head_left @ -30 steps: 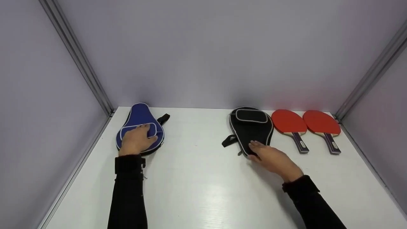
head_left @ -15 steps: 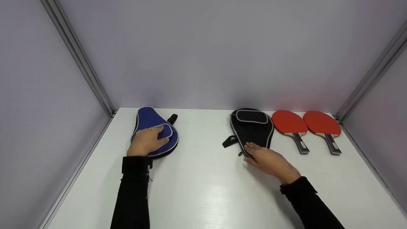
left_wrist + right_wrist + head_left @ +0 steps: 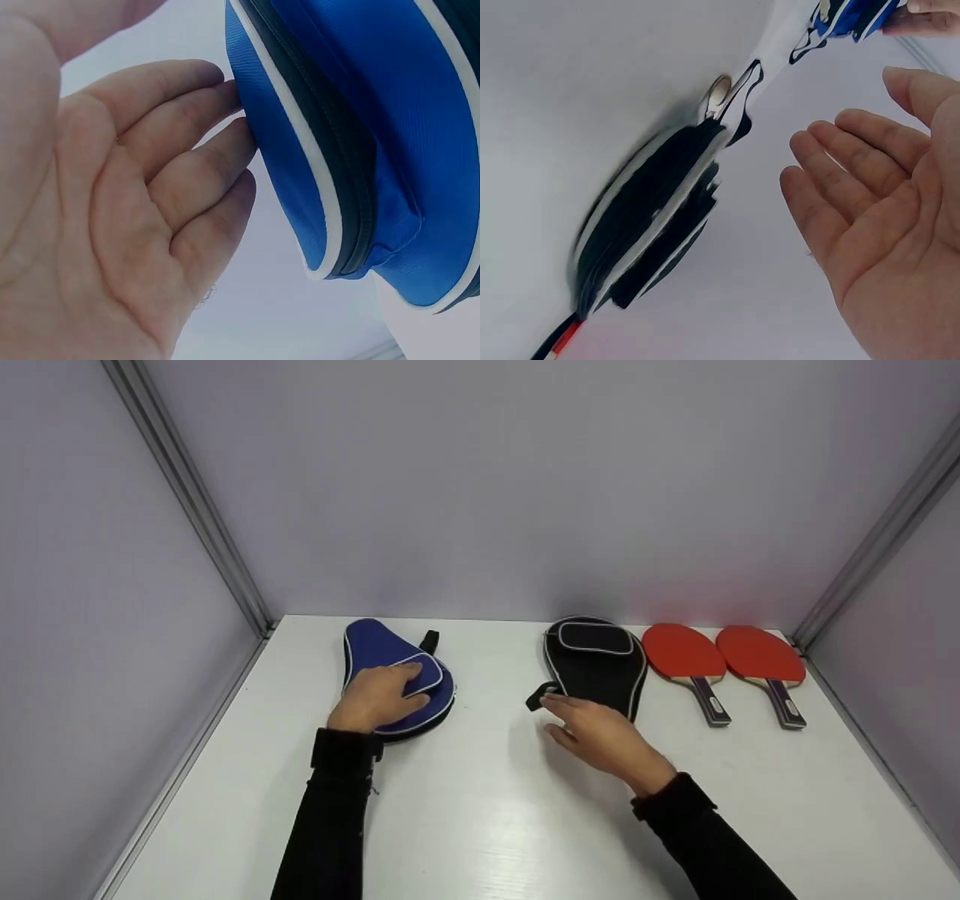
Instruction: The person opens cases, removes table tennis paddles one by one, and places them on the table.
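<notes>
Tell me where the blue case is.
In the head view, the blue case is left of centre, partly under the left hand, with the black case to its right.

Both arms wear long black sleeves, plain and dull in finish. The left sleeve (image 3: 322,832) ends in a broad, thick left cuff (image 3: 345,751). Just below the left cuff, on its inner side, small pale specks (image 3: 373,767) dot the edge and a thin wisp (image 3: 376,791) juts out. Across from the left cuff, the right sleeve (image 3: 724,844) ends in a similarly bulky right cuff (image 3: 675,798). Beyond the left cuff, the left hand (image 3: 377,699) is bare; so is the right hand (image 3: 606,740) across from it.
</notes>
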A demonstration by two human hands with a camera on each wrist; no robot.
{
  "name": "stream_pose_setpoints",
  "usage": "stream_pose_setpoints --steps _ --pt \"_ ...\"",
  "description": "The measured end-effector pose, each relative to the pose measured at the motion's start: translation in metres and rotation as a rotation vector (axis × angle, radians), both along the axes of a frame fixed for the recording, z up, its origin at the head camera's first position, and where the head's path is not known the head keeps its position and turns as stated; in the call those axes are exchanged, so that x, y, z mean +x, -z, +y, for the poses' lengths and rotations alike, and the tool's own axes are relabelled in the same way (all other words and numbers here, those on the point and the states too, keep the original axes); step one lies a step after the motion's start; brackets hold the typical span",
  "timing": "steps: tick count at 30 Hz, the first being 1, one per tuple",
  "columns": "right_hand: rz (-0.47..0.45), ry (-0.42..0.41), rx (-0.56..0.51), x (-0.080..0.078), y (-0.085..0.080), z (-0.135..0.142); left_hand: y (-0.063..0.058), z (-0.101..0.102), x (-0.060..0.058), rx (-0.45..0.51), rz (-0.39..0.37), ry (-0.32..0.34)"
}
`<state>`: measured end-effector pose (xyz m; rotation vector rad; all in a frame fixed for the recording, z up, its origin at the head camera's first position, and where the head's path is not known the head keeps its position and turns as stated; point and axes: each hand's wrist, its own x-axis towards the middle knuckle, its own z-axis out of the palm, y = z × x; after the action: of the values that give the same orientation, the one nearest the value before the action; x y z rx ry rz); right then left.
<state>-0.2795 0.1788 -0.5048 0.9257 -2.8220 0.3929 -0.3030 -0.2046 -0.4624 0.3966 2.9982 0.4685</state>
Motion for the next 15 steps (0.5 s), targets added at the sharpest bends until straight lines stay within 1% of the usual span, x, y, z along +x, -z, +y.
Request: stream_pose_setpoints --steps 5,11,15 --pt "-0.049 -0.018 -0.016 -0.009 -0.004 -0.019 -0.002 0.012 0.002 0.006 0.009 0.029" --pt "-0.039 -0.065 -0.036 -0.02 -0.005 -0.036 -0.002 0.026 0.005 0.004 0.009 0.089" --pt "-0.06 -0.083 -0.022 -0.027 -0.005 -0.045 -0.004 0.032 0.007 0.024 0.01 0.108"
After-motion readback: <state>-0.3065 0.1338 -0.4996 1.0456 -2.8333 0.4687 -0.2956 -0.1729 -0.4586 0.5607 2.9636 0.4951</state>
